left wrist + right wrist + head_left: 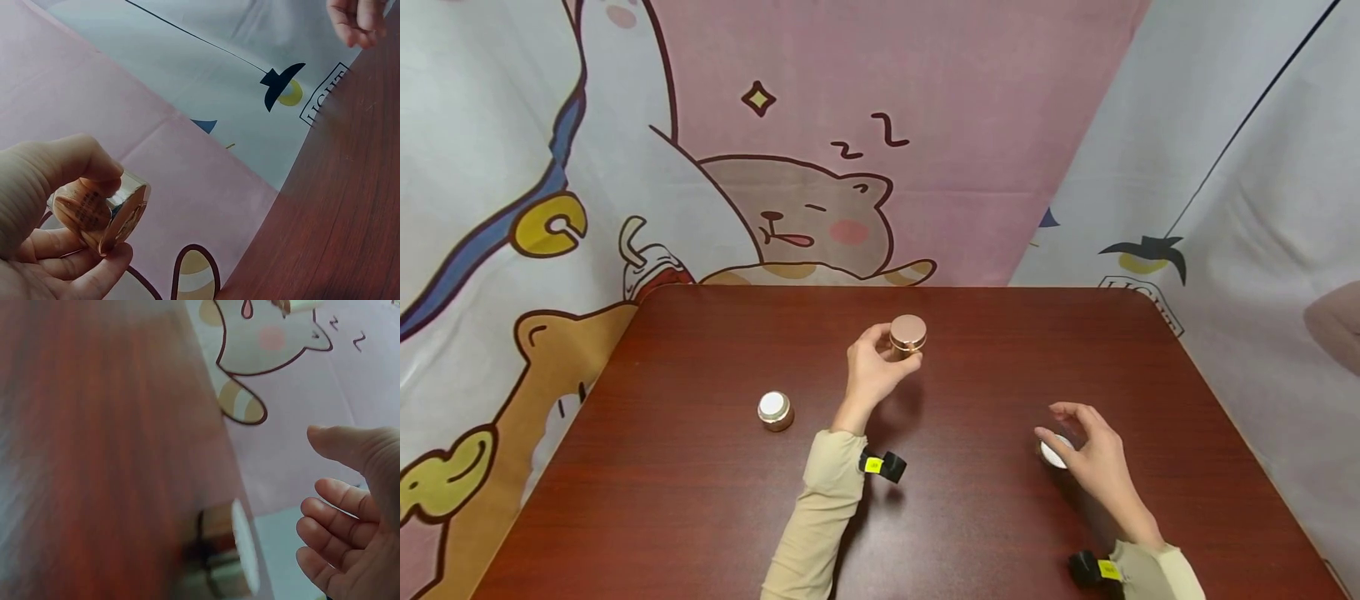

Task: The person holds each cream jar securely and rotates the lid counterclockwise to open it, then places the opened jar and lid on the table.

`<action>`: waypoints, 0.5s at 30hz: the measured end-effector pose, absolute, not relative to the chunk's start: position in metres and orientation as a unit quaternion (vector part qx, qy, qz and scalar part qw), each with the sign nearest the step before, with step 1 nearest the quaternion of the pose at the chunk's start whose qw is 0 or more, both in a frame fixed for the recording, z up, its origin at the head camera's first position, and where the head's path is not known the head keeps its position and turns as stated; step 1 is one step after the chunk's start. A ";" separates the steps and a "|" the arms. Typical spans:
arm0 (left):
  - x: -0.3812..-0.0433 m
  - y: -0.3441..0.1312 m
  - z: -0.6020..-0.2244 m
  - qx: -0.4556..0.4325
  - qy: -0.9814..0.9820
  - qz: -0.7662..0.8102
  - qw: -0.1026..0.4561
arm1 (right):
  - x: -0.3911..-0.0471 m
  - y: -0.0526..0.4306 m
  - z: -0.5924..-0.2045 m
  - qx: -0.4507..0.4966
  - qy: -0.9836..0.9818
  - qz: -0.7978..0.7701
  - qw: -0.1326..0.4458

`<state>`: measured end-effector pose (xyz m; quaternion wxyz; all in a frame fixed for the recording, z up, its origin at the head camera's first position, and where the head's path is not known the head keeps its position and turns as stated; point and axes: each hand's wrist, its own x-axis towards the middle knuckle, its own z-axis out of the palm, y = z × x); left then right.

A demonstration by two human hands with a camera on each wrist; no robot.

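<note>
Thumb and fingers of my left hand (874,371) grip a small shiny gold cosmetic jar (907,335) with a pinkish flat lid, held up over the far middle of the table. In the left wrist view the gold jar (94,212) is tilted, with small dark print on its surface. My right hand (1093,454) hovers with fingers loosely spread, above and beside a white-topped jar (1057,452). The right wrist view shows that jar (228,550) blurred and standing on the table, apart from the fingers. Part of it is hidden by the hand in the head view.
Another small jar (775,411) with a white top and gold body stands left of my left forearm. The dark red-brown table (700,517) ends at a cloth backdrop (1000,100) printed with cartoon animals. Each wrist carries a black camera.
</note>
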<state>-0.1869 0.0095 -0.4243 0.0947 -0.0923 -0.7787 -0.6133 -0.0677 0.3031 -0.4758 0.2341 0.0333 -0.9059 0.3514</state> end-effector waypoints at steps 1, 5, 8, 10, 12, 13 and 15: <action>-0.187 0.009 -0.424 -0.093 -0.779 -0.612 0.096 | -0.069 0.301 -0.473 0.038 -0.904 0.357 0.234; -0.187 0.009 -0.425 -0.098 -0.778 -0.612 0.098 | -0.079 0.291 -0.464 0.059 -0.895 0.369 0.244; -0.186 0.009 -0.425 -0.100 -0.776 -0.615 0.098 | -0.085 0.282 -0.458 0.074 -0.891 0.371 0.250; -0.186 0.009 -0.425 -0.102 -0.775 -0.616 0.096 | -0.089 0.276 -0.454 0.080 -0.890 0.374 0.248; -0.185 0.009 -0.426 -0.102 -0.777 -0.614 0.096 | -0.092 0.270 -0.450 0.084 -0.892 0.374 0.239; -0.185 0.009 -0.425 -0.103 -0.778 -0.613 0.096 | -0.093 0.267 -0.448 0.087 -0.892 0.375 0.236; -0.184 0.009 -0.425 -0.103 -0.779 -0.611 0.098 | -0.096 0.261 -0.444 0.094 -0.891 0.379 0.233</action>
